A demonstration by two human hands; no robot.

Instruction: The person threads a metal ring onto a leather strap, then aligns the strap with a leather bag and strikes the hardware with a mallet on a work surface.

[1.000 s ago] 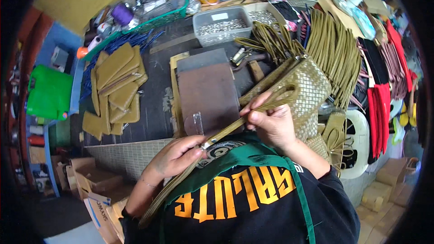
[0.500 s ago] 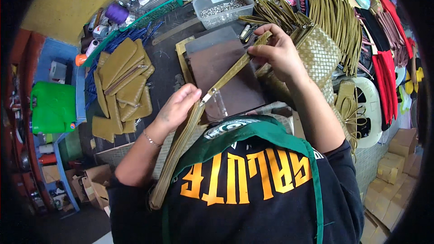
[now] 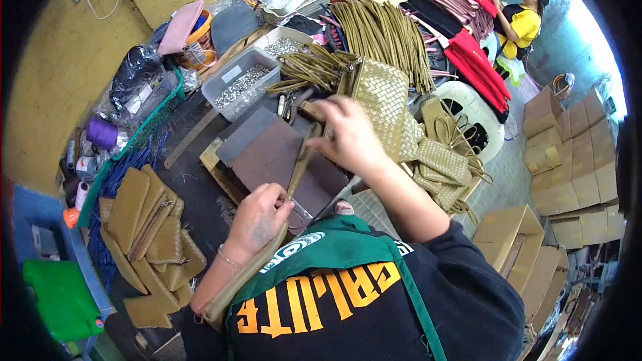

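My left hand pinches a long olive strap near the front edge of a dark brown board. Further lengths of the strap trail down along my left forearm. My right hand is over the board's right side, its thumb and fingers apart, the thumb beside the strap's upper end. Slight blur hides whether the thumb touches it. Behind my right hand stands a woven olive bag, with smaller woven olive pouches to its right. Flat olive pouches lie piled at the left.
Grey tubs of small metal parts stand behind the board. Bundled olive straps and red fabric lie farther back. A green basket borders the left. Cardboard boxes stand at right; another person works at far right.
The view has swung to the right. My right hand's fingers have spread from their pinch on the strap's end. My left hand still pinches the strap, now nearer the board's front edge.
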